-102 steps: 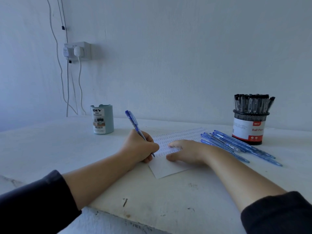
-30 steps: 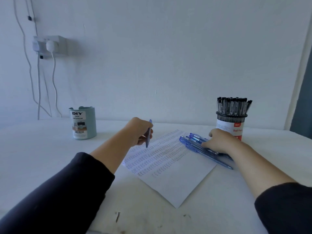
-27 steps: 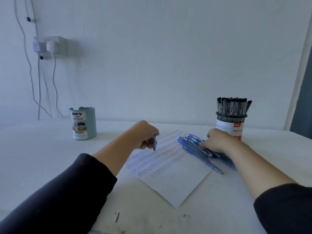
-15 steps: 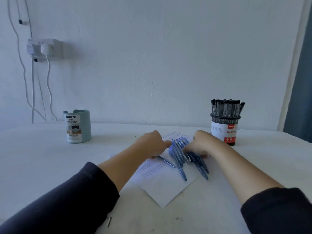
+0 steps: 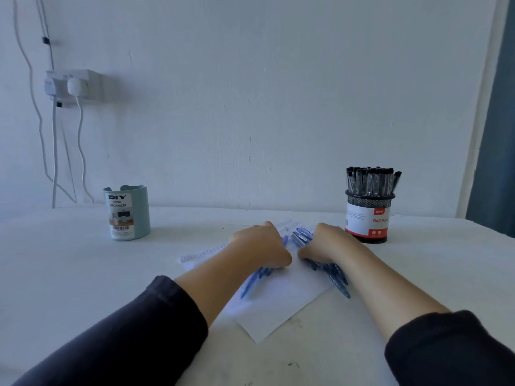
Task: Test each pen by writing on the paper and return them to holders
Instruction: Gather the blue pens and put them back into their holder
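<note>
A white paper (image 5: 278,307) with rows of blue writing lies in the middle of the table. Several blue pens (image 5: 333,277) lie on it in a loose pile. My left hand (image 5: 260,246) sits knuckles-up on the left part of the pile, fingers curled down round pens whose ends (image 5: 250,284) stick out toward me. My right hand (image 5: 326,243) grips the right part of the pile the same way. The two hands almost touch. A teal holder (image 5: 126,215) stands at the far left. A black mesh holder (image 5: 367,218) stands at the far right.
Several black-capped pens (image 5: 372,181) fill the mesh holder. The teal holder shows no pens above its rim. A wall socket with plugs and hanging cables (image 5: 75,87) is at the back left. The wall runs right behind the table.
My left hand has stopped writing, laid its pen down and moved onto the pile. My right hand slid the pens left onto the paper. Both hands now close on the pile.
</note>
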